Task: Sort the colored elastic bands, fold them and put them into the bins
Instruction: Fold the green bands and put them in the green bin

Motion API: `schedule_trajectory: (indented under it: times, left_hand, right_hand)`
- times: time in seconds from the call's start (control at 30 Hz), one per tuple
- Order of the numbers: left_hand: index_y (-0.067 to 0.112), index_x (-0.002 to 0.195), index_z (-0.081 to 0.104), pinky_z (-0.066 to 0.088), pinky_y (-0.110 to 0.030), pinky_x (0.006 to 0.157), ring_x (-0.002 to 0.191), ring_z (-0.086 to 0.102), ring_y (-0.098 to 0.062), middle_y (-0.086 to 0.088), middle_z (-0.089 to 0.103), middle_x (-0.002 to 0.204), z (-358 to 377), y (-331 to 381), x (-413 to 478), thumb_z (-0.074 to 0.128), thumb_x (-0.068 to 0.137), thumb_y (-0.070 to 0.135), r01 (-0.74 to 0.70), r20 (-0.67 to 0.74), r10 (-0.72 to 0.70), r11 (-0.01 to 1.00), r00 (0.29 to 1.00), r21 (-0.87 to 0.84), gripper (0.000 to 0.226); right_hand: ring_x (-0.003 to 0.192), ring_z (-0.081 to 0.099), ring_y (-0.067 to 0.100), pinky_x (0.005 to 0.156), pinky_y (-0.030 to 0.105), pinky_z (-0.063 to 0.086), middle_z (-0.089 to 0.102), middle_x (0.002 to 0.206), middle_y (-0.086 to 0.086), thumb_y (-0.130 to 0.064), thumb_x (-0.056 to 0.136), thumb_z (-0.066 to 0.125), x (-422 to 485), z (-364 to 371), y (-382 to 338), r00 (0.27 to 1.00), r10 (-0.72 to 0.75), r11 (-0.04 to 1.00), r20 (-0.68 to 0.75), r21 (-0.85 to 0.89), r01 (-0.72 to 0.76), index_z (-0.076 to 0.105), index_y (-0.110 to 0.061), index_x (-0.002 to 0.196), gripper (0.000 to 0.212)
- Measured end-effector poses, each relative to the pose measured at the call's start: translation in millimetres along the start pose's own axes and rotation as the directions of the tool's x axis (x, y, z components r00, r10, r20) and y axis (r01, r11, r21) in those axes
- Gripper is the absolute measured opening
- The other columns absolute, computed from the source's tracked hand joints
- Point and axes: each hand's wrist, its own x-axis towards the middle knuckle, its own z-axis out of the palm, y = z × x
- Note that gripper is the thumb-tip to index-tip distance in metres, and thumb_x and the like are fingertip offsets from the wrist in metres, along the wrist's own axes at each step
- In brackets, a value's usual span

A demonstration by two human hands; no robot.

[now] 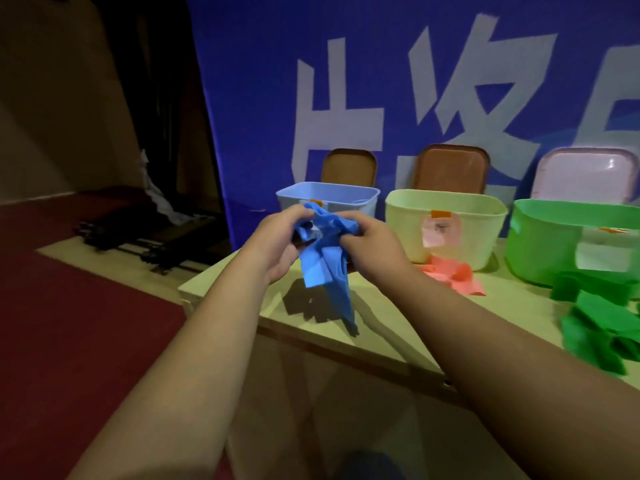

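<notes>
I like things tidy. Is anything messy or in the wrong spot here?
Yes. Pink bands lie crumpled on the table before the cream bin, and green bands sprawl loose before the green bin, not inside. The left hand and right hand hold a bunched blue band.

Far on the table [381,317] stand the left bin [346,197], the middle bin [408,230] and the right bin [540,251]. My left grip [280,237] and right grip [367,244] hold bands [322,268] before the left bin. The middle pile [450,273] lies before the middle bin, the right pile [602,320] before the right bin.
</notes>
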Motion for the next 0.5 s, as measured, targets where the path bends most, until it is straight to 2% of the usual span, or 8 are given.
schedule_trajectory:
  times: [0.1, 0.17, 0.23, 0.27, 0.33, 0.4, 0.43, 0.5]
  left_hand:
    - [0.004, 0.127, 0.073, 0.058, -0.044, 0.093, 0.1, 0.071, -0.026, -0.012, 0.073, 0.107, -30.0, -5.9, 7.6, 0.062, 0.1, 0.03, -0.015, 0.037, 0.014, 0.999, 0.999, 0.036, 0.039]
    - [0.004, 0.133, 0.071, 0.058, -0.048, 0.1, 0.111, 0.073, -0.031, -0.016, 0.075, 0.118, -44.8, -12.0, 14.3, 0.058, 0.104, 0.036, -0.031, -0.004, 0.031, 0.999, 1.0, 0.036, 0.045]
    - [0.011, 0.124, 0.077, 0.057, -0.049, 0.102, 0.122, 0.07, -0.034, -0.015, 0.076, 0.124, -55.2, -17.5, 22.2, 0.057, 0.106, 0.037, -0.066, -0.073, 0.072, 0.995, 0.995, 0.077, 0.038]
    - [0.019, 0.121, 0.078, 0.056, -0.048, 0.102, 0.125, 0.069, -0.033, -0.009, 0.076, 0.125, -59.0, -19.8, 26.7, 0.06, 0.103, 0.037, -0.087, -0.1, 0.101, 0.987, 0.99, 0.138, 0.032]
    - [0.037, 0.122, 0.074, 0.056, -0.041, 0.102, 0.123, 0.07, -0.019, 0.006, 0.075, 0.127, -62.2, -22.2, 30.9, 0.063, 0.098, 0.036, -0.129, -0.126, 0.178, 0.936, 0.976, 0.328, 0.027]
    - [0.043, 0.125, 0.067, 0.053, -0.028, 0.095, 0.114, 0.067, -0.004, 0.015, 0.071, 0.122, -67.4, -31.6, 33.8, 0.061, 0.103, 0.026, -0.146, -0.12, 0.237, 0.851, 0.964, 0.505, 0.028]
    - [0.039, 0.128, 0.064, 0.052, -0.024, 0.09, 0.112, 0.067, -0.002, 0.014, 0.069, 0.123, -70.8, -40.4, 35.5, 0.058, 0.106, 0.018, -0.145, -0.097, 0.242, 0.806, 0.965, 0.574, 0.031]
    - [0.025, 0.144, 0.061, 0.045, -0.023, 0.095, 0.124, 0.064, -0.014, 0.003, 0.06, 0.14, -80.1, -62.2, 41.6, 0.054, 0.107, 0.015, -0.109, -0.038, 0.211, 0.64, 0.977, 0.761, 0.039]
  right_hand:
    - [0.061, 0.069, 0.001, 0.052, 0.021, 0.056, 0.074, 0.087, 0.004, 0.009, 0.092, 0.049, 16.8, 24.6, 3.6, 0.998, 0.055, 0.998, -0.034, 0.032, -0.054, 0.075, -0.015, 0.114, 0.042]
    - [0.069, 0.07, 0.011, 0.06, 0.027, 0.061, 0.076, 0.088, 0.009, 0.006, 0.092, 0.05, 27.6, 40.7, 6.0, 0.995, 0.087, 0.994, -0.045, 0.071, -0.084, 0.076, -0.017, 0.109, 0.039]
    - [0.074, 0.069, 0.021, 0.07, 0.038, 0.062, 0.078, 0.089, 0.009, 0.001, 0.09, 0.053, 39.8, 54.5, 9.1, 0.993, 0.106, 0.989, -0.048, 0.105, -0.1, 0.077, -0.022, 0.106, 0.037]
    - [0.073, 0.067, 0.021, 0.069, 0.037, 0.06, 0.077, 0.088, 0.007, 0.001, 0.091, 0.053, 45.2, 60.5, 10.4, 0.992, 0.117, 0.986, -0.051, 0.128, -0.109, 0.077, -0.022, 0.106, 0.037]
    - [0.073, 0.068, 0.019, 0.068, 0.029, 0.06, 0.077, 0.094, 0.01, 0.007, 0.094, 0.049, 53.5, 68.7, 12.6, 0.987, 0.159, 0.961, -0.025, 0.235, -0.149, 0.076, -0.022, 0.113, 0.044]
    - [0.081, 0.073, 0.017, 0.073, 0.026, 0.061, 0.076, 0.108, 0.012, 0.009, 0.097, 0.048, 55.4, 71.0, 18.9, 0.981, 0.19, 0.944, 0.032, 0.27, -0.191, 0.071, -0.019, 0.131, 0.05]
    - [0.087, 0.073, 0.016, 0.075, 0.025, 0.061, 0.074, 0.116, 0.011, 0.009, 0.098, 0.049, 53.4, 70.4, 26.3, 0.979, 0.192, 0.957, 0.07, 0.205, -0.203, 0.067, -0.018, 0.14, 0.053]
    - [0.112, 0.07, 0.019, 0.096, 0.027, 0.057, 0.065, 0.139, 0.008, 0.004, 0.097, 0.055, 45.5, 68.0, 44.5, 0.979, 0.153, 0.985, 0.134, -0.1, -0.14, 0.061, -0.019, 0.15, 0.058]
